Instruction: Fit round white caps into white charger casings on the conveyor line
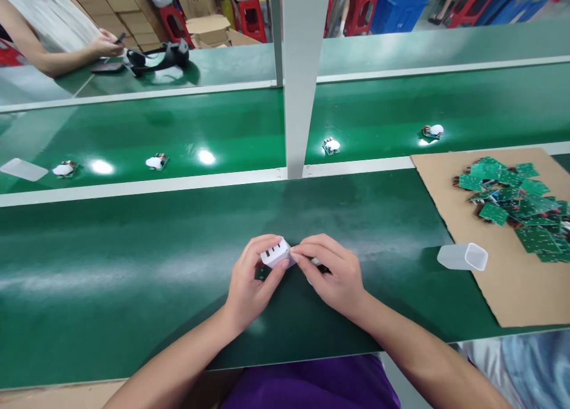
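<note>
My left hand (252, 278) is closed around a small white plastic charger housing (278, 251) with dark slots in its upper face. A bit of green circuit board shows beneath the housing, between thumb and fingers. The fingertips of my right hand (333, 269) are pinched together at the housing's right edge, touching it. What they grip is too small to make out. Something white and dark shows partly under the right fingers, mostly hidden. Both hands are just above the green worktop (133, 302).
To the right, a heap of green circuit boards (521, 207) lies on cardboard (503, 296), with a translucent cup (454, 257) at its edge. Beyond a pale rail, several small boards with white blobs (157, 161) lie on a green belt (231, 127). A post (300, 76) stands ahead. A person (57, 35) sits opposite.
</note>
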The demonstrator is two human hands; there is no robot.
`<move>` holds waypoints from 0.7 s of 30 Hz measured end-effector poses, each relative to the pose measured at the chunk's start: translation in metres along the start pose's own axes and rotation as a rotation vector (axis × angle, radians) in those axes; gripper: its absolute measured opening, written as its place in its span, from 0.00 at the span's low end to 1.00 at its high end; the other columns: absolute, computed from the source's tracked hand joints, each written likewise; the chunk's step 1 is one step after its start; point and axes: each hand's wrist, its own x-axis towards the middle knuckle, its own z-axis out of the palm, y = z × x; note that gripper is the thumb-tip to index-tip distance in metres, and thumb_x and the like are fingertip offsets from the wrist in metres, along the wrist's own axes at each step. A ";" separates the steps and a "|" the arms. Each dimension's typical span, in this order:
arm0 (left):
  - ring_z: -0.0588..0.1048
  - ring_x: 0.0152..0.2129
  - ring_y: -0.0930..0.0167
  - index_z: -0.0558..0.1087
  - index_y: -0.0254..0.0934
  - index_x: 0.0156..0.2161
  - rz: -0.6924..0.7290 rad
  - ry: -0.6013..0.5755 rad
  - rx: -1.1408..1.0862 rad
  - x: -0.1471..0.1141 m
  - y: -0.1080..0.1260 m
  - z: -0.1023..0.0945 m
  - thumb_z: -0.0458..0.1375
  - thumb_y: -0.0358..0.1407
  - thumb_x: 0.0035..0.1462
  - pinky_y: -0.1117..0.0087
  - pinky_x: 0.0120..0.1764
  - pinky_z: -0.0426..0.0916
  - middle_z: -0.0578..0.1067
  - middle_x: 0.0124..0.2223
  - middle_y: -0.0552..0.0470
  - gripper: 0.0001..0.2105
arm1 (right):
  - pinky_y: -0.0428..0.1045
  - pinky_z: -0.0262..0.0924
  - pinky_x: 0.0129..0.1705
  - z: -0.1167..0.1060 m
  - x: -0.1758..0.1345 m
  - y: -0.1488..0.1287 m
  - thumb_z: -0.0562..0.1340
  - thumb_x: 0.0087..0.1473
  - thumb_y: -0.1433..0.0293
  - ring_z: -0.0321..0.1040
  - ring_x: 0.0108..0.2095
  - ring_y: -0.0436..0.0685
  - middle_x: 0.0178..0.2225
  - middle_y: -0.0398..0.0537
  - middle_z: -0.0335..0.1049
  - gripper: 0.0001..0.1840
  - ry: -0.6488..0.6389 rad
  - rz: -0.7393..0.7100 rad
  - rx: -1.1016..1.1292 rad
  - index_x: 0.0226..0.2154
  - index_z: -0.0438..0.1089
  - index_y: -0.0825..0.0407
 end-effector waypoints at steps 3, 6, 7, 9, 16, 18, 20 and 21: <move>0.75 0.43 0.70 0.67 0.41 0.51 0.090 0.028 0.087 0.002 0.001 -0.001 0.61 0.31 0.59 0.71 0.41 0.73 0.74 0.46 0.48 0.15 | 0.43 0.67 0.29 0.000 -0.001 0.001 0.60 0.61 0.78 0.71 0.31 0.49 0.33 0.46 0.74 0.07 0.019 -0.042 -0.043 0.36 0.73 0.52; 0.75 0.43 0.70 0.67 0.40 0.51 0.152 0.049 0.132 0.004 0.002 -0.002 0.62 0.31 0.58 0.72 0.40 0.73 0.73 0.45 0.48 0.16 | 0.44 0.66 0.29 0.000 -0.002 0.002 0.61 0.60 0.79 0.71 0.30 0.49 0.33 0.46 0.74 0.07 0.032 -0.085 -0.071 0.36 0.73 0.53; 0.75 0.42 0.70 0.67 0.40 0.51 0.169 0.056 0.145 0.005 0.003 -0.002 0.62 0.31 0.57 0.72 0.39 0.73 0.73 0.45 0.48 0.17 | 0.43 0.66 0.28 0.000 -0.003 0.002 0.61 0.60 0.79 0.71 0.30 0.49 0.33 0.46 0.74 0.07 0.035 -0.097 -0.080 0.37 0.73 0.53; 0.75 0.41 0.70 0.67 0.40 0.51 0.211 0.070 0.178 0.006 0.003 -0.001 0.62 0.31 0.58 0.71 0.39 0.73 0.73 0.44 0.48 0.17 | 0.43 0.66 0.28 0.001 -0.003 0.001 0.62 0.59 0.79 0.71 0.29 0.49 0.33 0.46 0.74 0.07 0.045 -0.116 -0.102 0.37 0.73 0.53; 0.74 0.37 0.70 0.66 0.39 0.51 0.300 0.108 0.299 0.008 0.006 -0.001 0.61 0.32 0.58 0.70 0.38 0.71 0.71 0.42 0.48 0.16 | 0.42 0.67 0.27 0.008 -0.006 -0.002 0.63 0.58 0.79 0.71 0.28 0.48 0.31 0.44 0.73 0.06 0.092 -0.084 -0.059 0.36 0.73 0.52; 0.73 0.38 0.69 0.65 0.38 0.54 0.302 0.075 0.327 0.008 0.007 -0.001 0.60 0.30 0.59 0.69 0.40 0.71 0.72 0.43 0.47 0.18 | 0.42 0.67 0.28 0.010 -0.007 -0.003 0.64 0.57 0.79 0.72 0.29 0.48 0.32 0.45 0.74 0.06 0.099 -0.078 -0.036 0.36 0.73 0.53; 0.73 0.39 0.69 0.64 0.37 0.56 0.310 0.043 0.348 0.007 0.007 0.000 0.57 0.29 0.60 0.67 0.42 0.70 0.73 0.44 0.45 0.18 | 0.42 0.67 0.29 0.012 -0.008 -0.004 0.64 0.57 0.80 0.72 0.29 0.49 0.33 0.46 0.74 0.07 0.103 -0.073 -0.017 0.37 0.74 0.54; 0.73 0.40 0.68 0.63 0.37 0.56 0.313 0.034 0.353 0.007 0.007 0.000 0.56 0.29 0.61 0.67 0.42 0.69 0.73 0.45 0.45 0.18 | 0.43 0.67 0.29 0.013 -0.009 -0.005 0.64 0.57 0.80 0.72 0.30 0.49 0.33 0.47 0.74 0.08 0.102 -0.068 -0.007 0.38 0.74 0.54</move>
